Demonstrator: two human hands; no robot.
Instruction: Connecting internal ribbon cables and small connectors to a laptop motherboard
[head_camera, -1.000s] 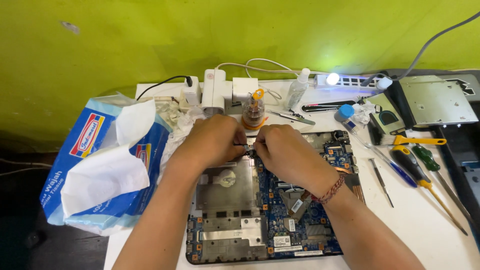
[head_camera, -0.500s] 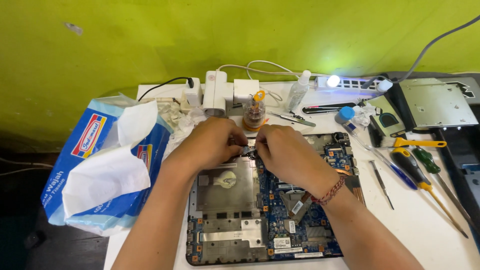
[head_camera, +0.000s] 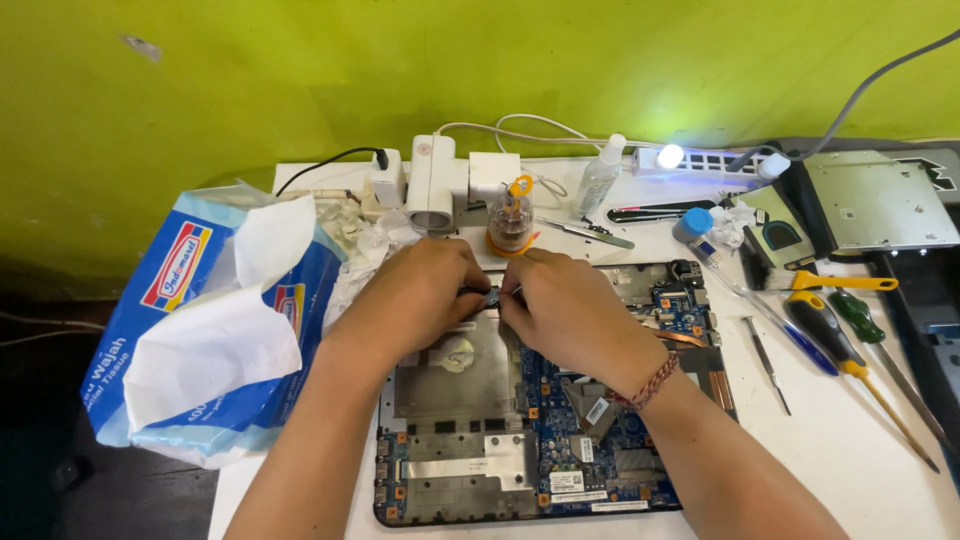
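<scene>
Both hands meet over the upper edge of the opened laptop base, and little has changed from half a second ago: the hands stay in the same spot, fingertips together. The left hand and the right hand each pinch a small dark part from opposite sides, so both grips are narrow and closed on it. The part sits right between the fingertips, just above the grey metal shield of the board.

Just beyond the grip stands a small glass bottle with an orange cap, and past that a white power adapter. To the left of the grip lies a blue tissue pack with a white sheet pulled out. Well to the right of the grip, on the white table, lie a yellow-handled screwdriver, a green-handled one and tweezers, all unmoved.
</scene>
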